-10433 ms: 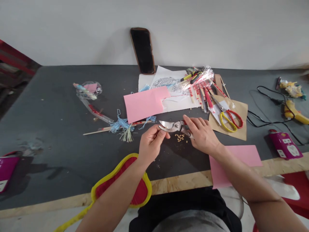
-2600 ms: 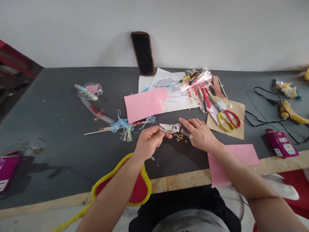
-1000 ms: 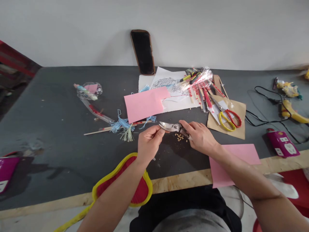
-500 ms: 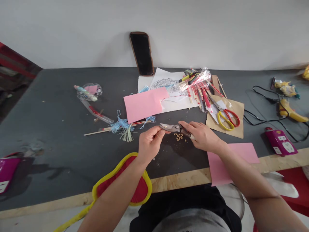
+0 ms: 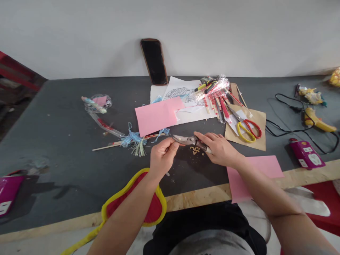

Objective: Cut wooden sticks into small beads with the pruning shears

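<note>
My right hand [image 5: 219, 147] is wrapped round the handles of metal pruning shears [image 5: 189, 140], whose blades point left. Close to the blade tips, my left hand [image 5: 164, 154] is closed with thumb and forefinger pinched; what it holds is too small to make out. Several small tan pieces [image 5: 195, 150] lie on the dark table just below the shears. Beyond my left hand are a pink paper sheet [image 5: 156, 116] and blue tassels [image 5: 131, 137] with thin sticks. A red shape with a yellow edge [image 5: 154, 209] lies partly under my left forearm.
A phone [image 5: 154, 62] leans on the wall. Scissors [image 5: 249, 131] rest on brown paper [image 5: 259, 141], near bundled red-marked sticks [image 5: 219, 102]. A second pink sheet [image 5: 268, 166] is under my right forearm. A yellow glue gun [image 5: 318, 121], black cord and purple box [image 5: 308, 154] are at right.
The view has shifted slightly. Both hands keep nearly the same pose, with the shears at the pinched left fingers; nothing else has visibly moved.
</note>
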A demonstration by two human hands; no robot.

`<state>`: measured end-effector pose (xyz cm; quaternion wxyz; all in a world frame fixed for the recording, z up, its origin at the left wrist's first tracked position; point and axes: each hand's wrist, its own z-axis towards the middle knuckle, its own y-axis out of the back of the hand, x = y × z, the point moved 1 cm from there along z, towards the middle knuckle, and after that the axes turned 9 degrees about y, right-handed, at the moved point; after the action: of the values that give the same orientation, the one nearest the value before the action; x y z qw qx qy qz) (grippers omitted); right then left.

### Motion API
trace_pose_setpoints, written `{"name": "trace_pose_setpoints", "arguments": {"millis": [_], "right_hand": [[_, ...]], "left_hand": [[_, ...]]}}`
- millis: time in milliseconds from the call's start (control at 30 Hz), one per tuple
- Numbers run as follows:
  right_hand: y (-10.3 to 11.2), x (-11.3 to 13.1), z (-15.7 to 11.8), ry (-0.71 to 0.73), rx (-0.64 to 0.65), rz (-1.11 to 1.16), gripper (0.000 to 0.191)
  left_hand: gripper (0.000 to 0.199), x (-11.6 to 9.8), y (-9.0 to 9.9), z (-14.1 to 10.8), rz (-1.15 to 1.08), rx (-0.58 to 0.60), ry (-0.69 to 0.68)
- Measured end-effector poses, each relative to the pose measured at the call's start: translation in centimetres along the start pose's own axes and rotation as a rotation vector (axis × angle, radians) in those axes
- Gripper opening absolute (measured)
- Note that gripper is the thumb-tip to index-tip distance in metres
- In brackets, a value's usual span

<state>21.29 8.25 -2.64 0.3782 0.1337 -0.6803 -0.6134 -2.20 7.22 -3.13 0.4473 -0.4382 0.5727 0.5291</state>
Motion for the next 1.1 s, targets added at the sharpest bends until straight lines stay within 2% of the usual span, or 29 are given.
{"name": "trace_pose_setpoints", "arguments": {"millis": [133,233,467,667,833,967,1100], "right_hand": [[-0.3,0.6,0.5,-0.075,-0.001,-0.133,0.076],[-0.4,0.4,0.5,-0.073,-0.015,-0.16,0.079],[-0.9,-0.5,0.3,0.019,-0.039,-0.076,0.08],[-1.0,-0.2,0.4,-0.033,0.0,-0.103,0.073],[-0.9,0.2,0.5,-0.079,-0.03,-0.119,0.072],[-0.9,0.3,0.4,-0.048,-0.031,-0.078,0.075],[-0.7,0.2,0.2,-0.012,-0.019,-0.027,0.076]], "left_hand": [[0.036,1.5,0.0,0.4,-0.164,0.087,0.086],[0.038,1.9,0.0,0.6,-0.252,0.158,0.125],[0.037,0.3,0.0,0.8,-0.456,0.299,0.278],[0.034,0.9,-0.3,1.0,-0.408,0.216,0.309],[0.028,0.6,-0.1,0.7,-0.14,0.107,0.182],[0.027,-0.4,0.0,0.3,0.035,-0.015,0.068],[0.026,-0.7,0.0,0.0,0.064,-0.015,0.015]]}}
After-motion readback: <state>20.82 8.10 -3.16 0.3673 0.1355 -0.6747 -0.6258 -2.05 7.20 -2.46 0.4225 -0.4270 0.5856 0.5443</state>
